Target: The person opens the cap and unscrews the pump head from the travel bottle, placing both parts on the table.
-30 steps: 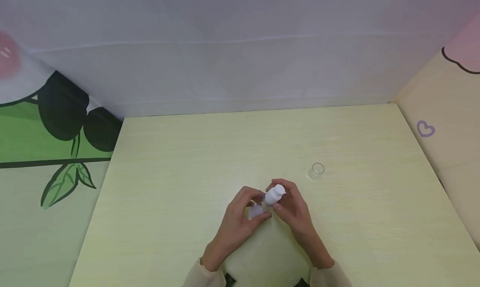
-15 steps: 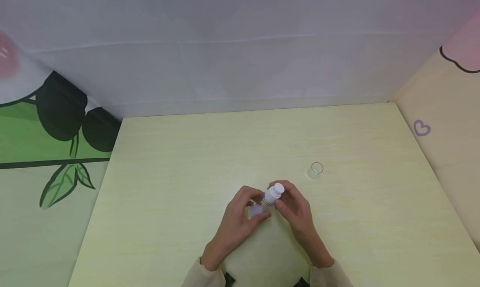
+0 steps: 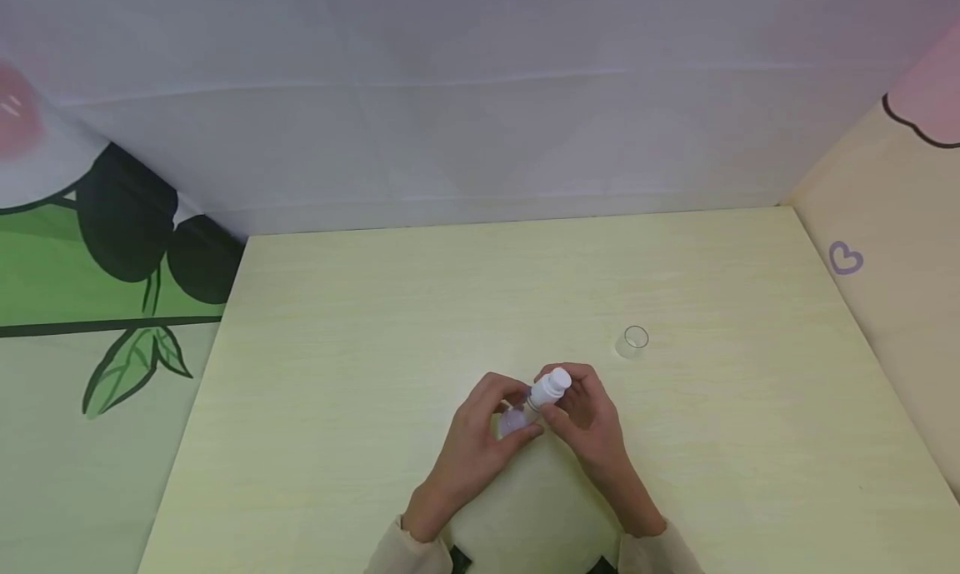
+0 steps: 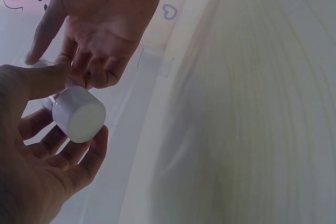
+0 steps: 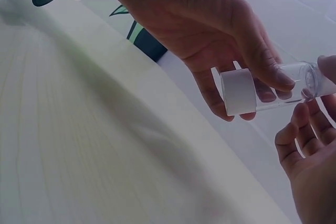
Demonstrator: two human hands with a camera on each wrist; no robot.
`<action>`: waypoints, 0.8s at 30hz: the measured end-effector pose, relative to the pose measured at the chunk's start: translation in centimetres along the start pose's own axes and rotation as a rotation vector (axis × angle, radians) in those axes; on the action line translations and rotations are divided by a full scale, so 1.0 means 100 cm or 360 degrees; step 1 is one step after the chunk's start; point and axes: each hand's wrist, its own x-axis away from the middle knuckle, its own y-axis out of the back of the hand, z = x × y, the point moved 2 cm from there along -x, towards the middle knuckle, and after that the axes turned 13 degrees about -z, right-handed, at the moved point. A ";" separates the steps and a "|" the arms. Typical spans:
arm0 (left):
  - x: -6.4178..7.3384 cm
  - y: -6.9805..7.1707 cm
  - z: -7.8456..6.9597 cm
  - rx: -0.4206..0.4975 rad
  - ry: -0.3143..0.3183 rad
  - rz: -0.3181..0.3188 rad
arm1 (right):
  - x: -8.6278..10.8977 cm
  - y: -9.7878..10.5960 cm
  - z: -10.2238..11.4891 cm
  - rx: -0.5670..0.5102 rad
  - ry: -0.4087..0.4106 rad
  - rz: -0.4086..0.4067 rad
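Observation:
A small clear pump bottle with a white pump head is held tilted above the table, its head toward the upper right. My left hand grips the bottle's clear body between thumb and fingers. My right hand pinches around the pump's collar, thumb on the near side. In the left wrist view, the bottle's white base faces the camera. The right wrist view shows the clear body and white base, with the pump end partly hidden by my right thumb.
A clear cylindrical cap stands on the pale wooden table, beyond and to the right of my hands. A grey-white cloth wall rises behind the table, with printed panels on both sides.
My right thumb and fingers have shifted slightly about the pump's collar. My left hand and the bottle stay almost in place, and the clear cap has not moved.

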 end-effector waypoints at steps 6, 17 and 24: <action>0.000 0.000 0.001 -0.0009 0.0015 -0.0005 | -0.001 0.000 0.003 -0.0043 0.0063 0.0022; 0.001 0.001 0.002 -0.0007 0.0022 -0.0020 | -0.003 0.003 0.006 0.0028 0.0106 -0.0058; 0.003 0.002 0.007 -0.0019 0.0050 -0.0048 | -0.010 0.012 0.007 0.0265 0.0207 -0.0135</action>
